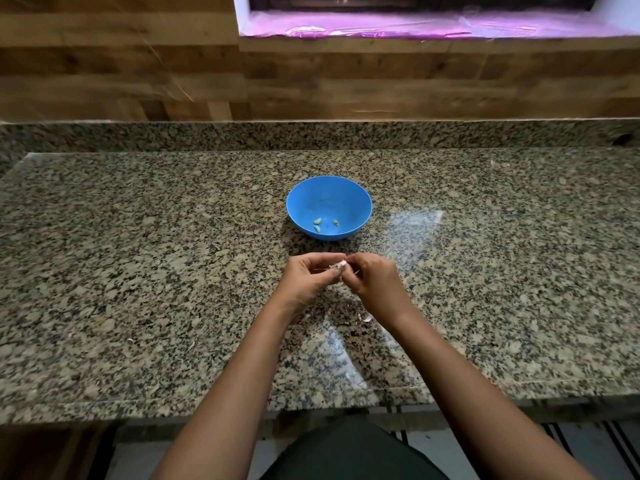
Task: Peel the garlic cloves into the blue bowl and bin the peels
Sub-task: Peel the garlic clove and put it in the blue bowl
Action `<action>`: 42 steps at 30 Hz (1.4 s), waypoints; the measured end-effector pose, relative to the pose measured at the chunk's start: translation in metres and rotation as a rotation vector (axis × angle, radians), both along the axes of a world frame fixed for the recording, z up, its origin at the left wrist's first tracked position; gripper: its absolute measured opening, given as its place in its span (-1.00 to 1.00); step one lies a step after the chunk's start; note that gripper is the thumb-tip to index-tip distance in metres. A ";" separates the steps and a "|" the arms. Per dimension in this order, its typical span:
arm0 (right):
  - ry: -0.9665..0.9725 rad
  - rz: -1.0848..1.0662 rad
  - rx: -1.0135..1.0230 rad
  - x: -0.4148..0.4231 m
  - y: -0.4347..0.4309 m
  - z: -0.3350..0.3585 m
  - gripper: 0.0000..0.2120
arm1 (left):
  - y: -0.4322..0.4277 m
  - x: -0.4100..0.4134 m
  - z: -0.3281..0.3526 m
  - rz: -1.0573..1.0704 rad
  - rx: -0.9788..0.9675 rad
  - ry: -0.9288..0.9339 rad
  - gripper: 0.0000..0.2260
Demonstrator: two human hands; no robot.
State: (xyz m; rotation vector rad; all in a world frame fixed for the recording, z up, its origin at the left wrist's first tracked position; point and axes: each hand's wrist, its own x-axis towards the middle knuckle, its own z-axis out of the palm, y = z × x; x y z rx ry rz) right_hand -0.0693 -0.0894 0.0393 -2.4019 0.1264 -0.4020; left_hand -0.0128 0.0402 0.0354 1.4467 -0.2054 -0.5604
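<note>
1. Now, your left hand (pixel 308 277) and right hand (pixel 372 282) meet just above the granite counter (pixel 138 237). They are on the near side of the blue bowl (pixel 349 202). The fingertips of both hands curl in and pinch one garlic clove (pixel 338 266) between them.
2. Your fingers hide most of that clove. Only a small whitish bit with papery skin shows, and how much skin is on it cannot be told.
3. Your right hand is slightly blurred, so which of its fingers touch the clove is unclear.
4. The bowl stands upright on the counter just beyond your hands, apart from them. Three small peeled cloves (pixel 317 221) lie loose in its bottom, toward the near wall, and look pale green against the blue.
5. One pale peel scrap (pixel 366 318) lies on the counter just beside your right wrist, partly covered by it. Two thin slivers (pixel 192 344) lie well off to the left. The speckled granite makes any other bits hard to pick out.
6. At the top, a window ledge (pixel 381 27) under pinkish film is cut off by the frame edge, above a wood-pattern wall (pixel 121 74).
</note>
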 end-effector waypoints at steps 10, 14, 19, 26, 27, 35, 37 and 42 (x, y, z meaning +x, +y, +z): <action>0.204 -0.091 0.543 0.004 -0.001 0.007 -0.92 | 0.003 0.007 0.002 -0.057 0.173 -0.103 -0.80; 0.245 -0.122 0.631 0.008 -0.005 0.009 -0.94 | 0.003 0.008 0.001 -0.065 0.254 -0.173 -0.82; 0.276 -0.151 0.609 0.010 -0.013 0.012 -0.91 | 0.002 0.011 0.001 -0.096 0.329 -0.236 -0.84; 0.326 -0.149 0.788 0.009 -0.011 0.007 -0.92 | -0.003 0.010 -0.011 -0.052 0.266 -0.117 -0.88; 0.336 -0.165 0.773 0.009 -0.011 0.005 -0.92 | -0.003 0.010 -0.013 -0.044 0.277 -0.121 -0.89; 0.325 -0.249 0.897 0.007 -0.013 -0.004 -0.93 | -0.007 0.009 -0.029 -0.056 0.667 -0.499 -0.70; 0.325 -0.223 0.955 0.006 -0.015 -0.005 -0.92 | -0.009 0.005 -0.022 -0.074 0.613 -0.606 -0.68; 0.345 -0.139 1.094 0.001 -0.012 0.000 -0.83 | -0.013 0.001 -0.013 -0.068 0.408 -0.622 -0.86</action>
